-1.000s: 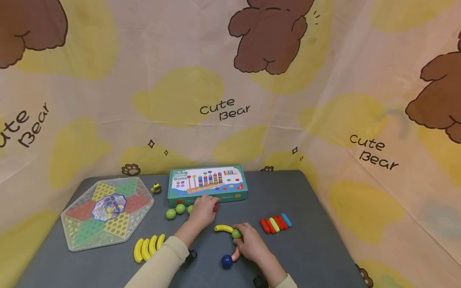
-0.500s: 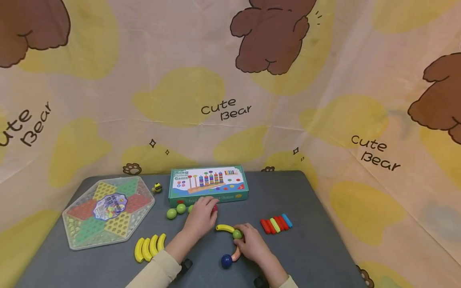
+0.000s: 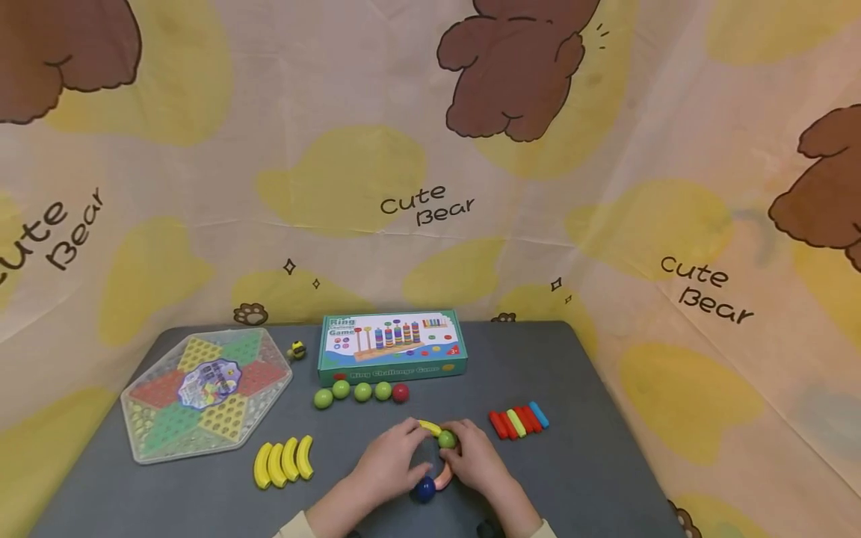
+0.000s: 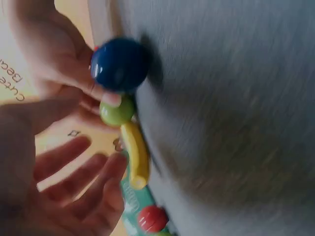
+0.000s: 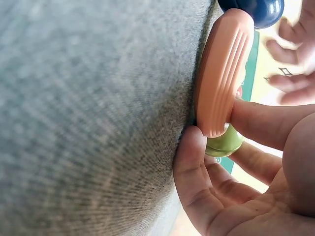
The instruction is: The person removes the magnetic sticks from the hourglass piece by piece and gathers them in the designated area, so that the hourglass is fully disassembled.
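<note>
My right hand (image 3: 476,463) holds a green ball (image 3: 447,439) between thumb and fingers. The thumb and one fingertip also touch the end of a ridged, curved orange piece (image 5: 224,73). A dark blue ball (image 4: 120,65) sits at that piece's other end. Against the green ball lies the tip of a yellow toy banana (image 4: 136,156). My left hand (image 3: 386,463) stands across from the right, fingers spread and loosely bent, beside the banana and blue ball. Its fingertips partly hide the banana in the head view; whether they touch it, I cannot tell.
Several green balls (image 3: 363,392) and a red ball (image 3: 400,392) line up before a game box (image 3: 392,347). Several toy bananas (image 3: 282,462) lie left, near a hexagonal board-game case (image 3: 208,396) and a small bee figure (image 3: 297,350). Coloured sticks (image 3: 518,421) lie right.
My left hand has drawn back from the red ball by the box and come down beside the banana and blue ball. The right hand stays at the green ball.
</note>
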Tool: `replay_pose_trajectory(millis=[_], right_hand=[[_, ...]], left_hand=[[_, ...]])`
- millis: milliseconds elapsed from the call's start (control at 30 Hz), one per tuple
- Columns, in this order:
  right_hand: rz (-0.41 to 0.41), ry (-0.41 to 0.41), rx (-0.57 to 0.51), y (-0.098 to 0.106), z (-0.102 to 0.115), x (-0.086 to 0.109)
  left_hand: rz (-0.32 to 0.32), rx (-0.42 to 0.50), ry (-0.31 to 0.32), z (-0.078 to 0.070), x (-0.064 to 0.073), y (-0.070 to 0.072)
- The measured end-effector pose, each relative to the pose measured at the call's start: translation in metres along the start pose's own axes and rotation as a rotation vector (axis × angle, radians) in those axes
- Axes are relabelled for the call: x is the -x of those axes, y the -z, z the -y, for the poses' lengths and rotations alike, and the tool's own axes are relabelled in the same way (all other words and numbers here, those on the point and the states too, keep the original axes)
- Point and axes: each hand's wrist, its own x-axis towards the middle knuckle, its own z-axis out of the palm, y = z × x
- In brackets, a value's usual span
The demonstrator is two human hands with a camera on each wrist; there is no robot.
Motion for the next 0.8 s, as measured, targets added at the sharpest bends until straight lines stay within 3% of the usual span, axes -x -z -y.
replay_pose_trajectory(millis=[67,133,533,800], right_hand=[[-0.004,0.006,0.001,0.0,-0.001,0.001],[-0.007,0.006,0.006,0.0,-0.001,0.002],[-0.018,-0.015,0.003,-0.003,0.0,0.005],[-0.01,-0.051,-0.012,-0.002,0.003,0.002]], left_hand=[[0.103,0.042,0.026,-0.001,0.004,-0.005],[0.161,0.076,0.049,-0.001,0.006,-0.009],[0.25,0.13,0.065,-0.007,0.013,-0.03],[0.265,0.141,0.045,-0.01,0.013,-0.031]])
